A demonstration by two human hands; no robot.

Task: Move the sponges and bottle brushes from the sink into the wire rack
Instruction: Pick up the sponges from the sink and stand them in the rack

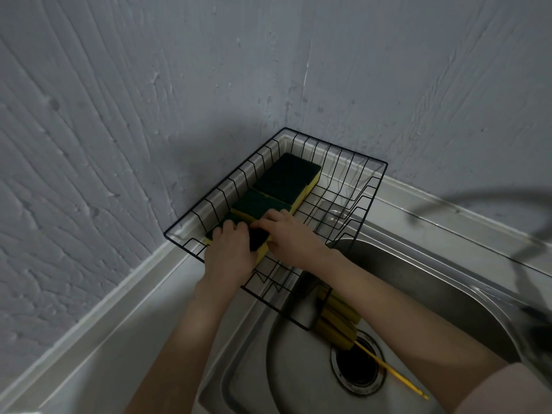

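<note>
A black wire rack [370, 174] sits in the counter's back corner, partly over the steel sink [433, 282]. Inside it lie two yellow sponges with dark green tops, one at the back [286, 177] and one in the middle [257, 204]. A third sponge [260, 249] rests at the rack's near left. My left hand [230, 255] presses down on its top and my right hand [286, 234] grips its right end. In the sink below the rack lie yellow bottle brushes [337, 321], one thin yellow handle [391, 369] crossing the drain.
Textured grey walls meet in a corner just behind the rack. A white raised edge [128, 288] runs along the counter's left side. A dark blurred faucet hose [525, 249] curves in at the right. The drain opening [357, 369] is in the basin floor.
</note>
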